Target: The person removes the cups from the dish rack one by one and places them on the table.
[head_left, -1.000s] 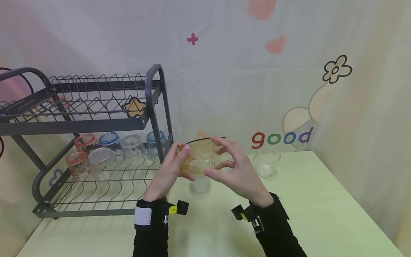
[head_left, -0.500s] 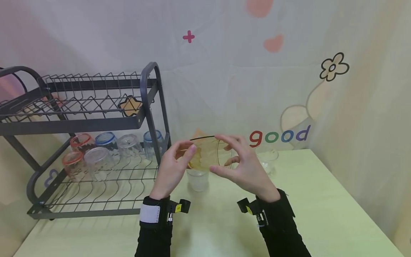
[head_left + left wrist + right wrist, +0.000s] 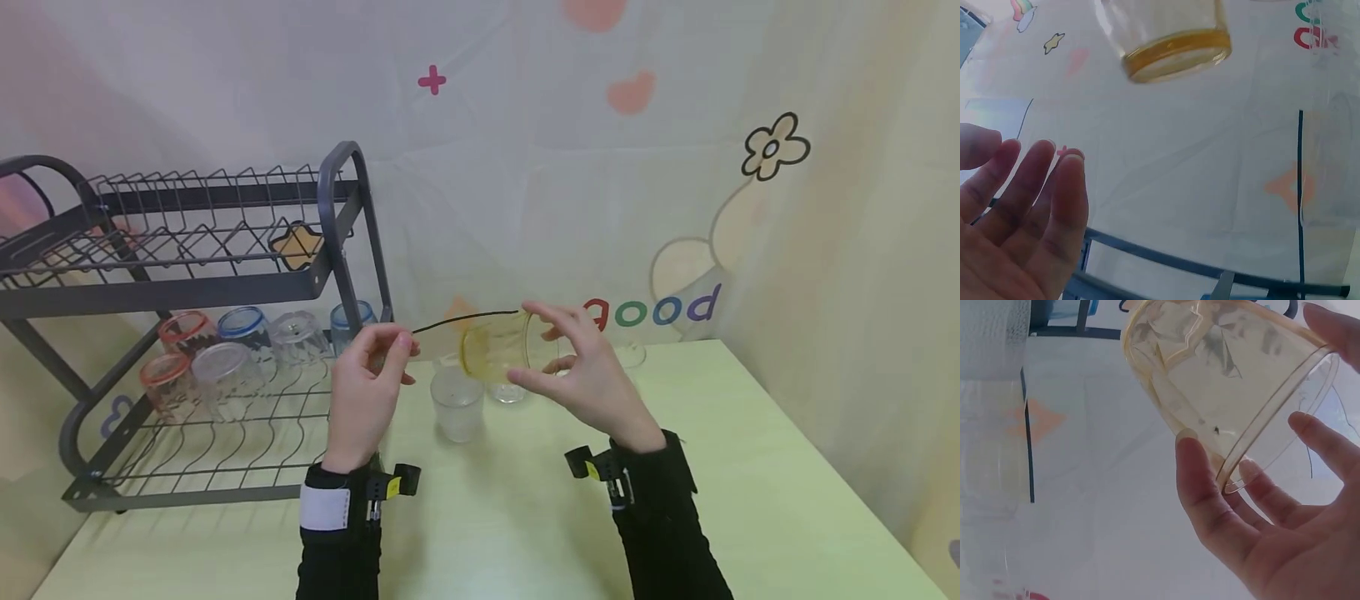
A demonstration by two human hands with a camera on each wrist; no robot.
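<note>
A yellow-tinted drinking glass (image 3: 491, 350) is held on its side above the table by my right hand (image 3: 600, 383). The thumb and fingers grip its clear rim end, and the amber base points left, as the right wrist view of the glass (image 3: 1229, 375) also shows. My left hand (image 3: 363, 400) is apart from it, to the left, its fingers loosely bent around nothing. Seen from the left wrist, the left hand (image 3: 1022, 219) is bare below the glass (image 3: 1175, 56). A frosted cup (image 3: 457, 408) stands on the table below and behind the glass.
A dark two-tier dish rack (image 3: 161, 292) stands on the left, several upside-down glasses on its lower shelf, including a red-rimmed glass (image 3: 168, 383). Another clear glass (image 3: 633, 356) is partly hidden behind my right hand. The pale green table (image 3: 750, 483) meets a printed curtain (image 3: 487, 208).
Both hands held the yellow glass earlier; my left hand has let go and moved left. My right hand has carried the glass slightly right. The camera view has shifted a little.
</note>
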